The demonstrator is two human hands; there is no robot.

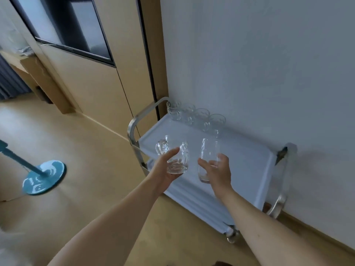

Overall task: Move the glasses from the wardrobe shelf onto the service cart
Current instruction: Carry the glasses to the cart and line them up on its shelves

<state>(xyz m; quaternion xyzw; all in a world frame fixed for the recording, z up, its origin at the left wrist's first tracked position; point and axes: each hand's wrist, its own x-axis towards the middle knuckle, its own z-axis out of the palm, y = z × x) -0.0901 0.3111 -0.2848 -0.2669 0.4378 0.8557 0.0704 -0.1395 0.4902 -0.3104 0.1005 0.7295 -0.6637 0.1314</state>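
1. i am at the carrying-and-placing step; both hands hold glassware over the service cart [247, 166], whose white top tray stands against the wall [269, 64]; four glasses [196, 117] are already lined up along the tray's far edge, just beside the wall, so i judge the task well along.
2. my left hand [165, 169] grips a handled glass mug [175, 156] from below and the side; the fingers are curled round its lower body, the thumb up along its near face; the mug is tilted, its handle toward the left; it hangs above the tray's left end, not touching it.
3. my right hand [217, 169] holds a tall glass [207, 160]; the fingers are spread and wrapped round its far side, the thumb on the near side; the glass leans slightly, its base lowest, clear of the tray.
4. next, as i judge it, both pieces need righting and lowering onto bare tray in front of the row, apart from each other; the two are close now and could knock; release only once each base sits flat.
5. a blue stand base [45, 177] sits on the floor to the left, well apart from the cart.
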